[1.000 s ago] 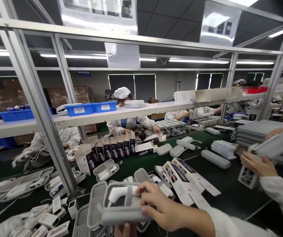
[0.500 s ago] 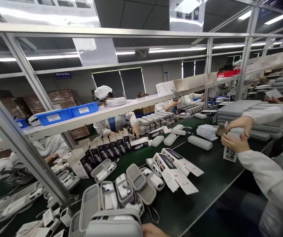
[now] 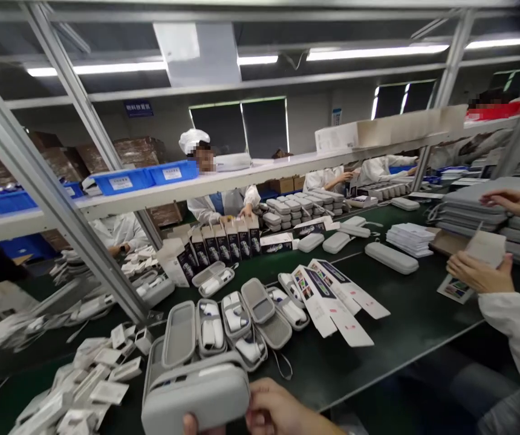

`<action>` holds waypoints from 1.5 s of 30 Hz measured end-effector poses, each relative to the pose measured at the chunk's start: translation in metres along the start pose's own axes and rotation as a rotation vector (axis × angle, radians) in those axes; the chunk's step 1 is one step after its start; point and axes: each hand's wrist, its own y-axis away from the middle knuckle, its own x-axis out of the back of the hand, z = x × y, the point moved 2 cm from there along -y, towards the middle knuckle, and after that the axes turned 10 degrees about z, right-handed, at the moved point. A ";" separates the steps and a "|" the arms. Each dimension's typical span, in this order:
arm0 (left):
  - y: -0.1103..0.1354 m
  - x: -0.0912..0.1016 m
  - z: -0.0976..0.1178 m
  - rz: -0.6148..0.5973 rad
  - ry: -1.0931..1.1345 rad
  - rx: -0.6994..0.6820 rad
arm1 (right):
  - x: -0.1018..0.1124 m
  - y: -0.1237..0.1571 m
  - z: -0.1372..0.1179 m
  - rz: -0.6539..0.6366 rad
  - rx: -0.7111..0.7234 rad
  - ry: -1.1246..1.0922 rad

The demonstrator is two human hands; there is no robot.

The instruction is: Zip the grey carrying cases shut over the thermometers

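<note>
At your left: small white boxes (image 3: 108, 393) lie heaped.
Left hand (image 3: 190, 425): only your thumb shows, holding the front of the grey case (image 3: 201, 393).
Grey case: low before you, top edge parted, white contents (image 3: 217, 368) showing.
Open cases (image 3: 181, 335): just beyond, with white devices (image 3: 212, 334).
Right hand (image 3: 280, 409): your bent fingers touch the grey case's right end; I cannot tell whether they grip.
Printed cartons (image 3: 326, 305): flat on the bench (image 3: 400, 317).

Right hand (image 3: 274, 409) curled, left thumb (image 3: 190, 424) upright
</note>
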 end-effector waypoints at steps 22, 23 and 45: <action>0.011 -0.023 -0.006 0.125 0.201 -0.181 | -0.032 0.015 0.008 0.115 -0.072 -0.171; 0.011 -0.019 -0.010 0.106 0.168 -0.147 | -0.033 0.014 0.012 0.117 -0.092 -0.169; 0.016 -0.034 0.022 0.161 0.152 -0.313 | -0.047 0.002 0.024 0.164 0.287 0.142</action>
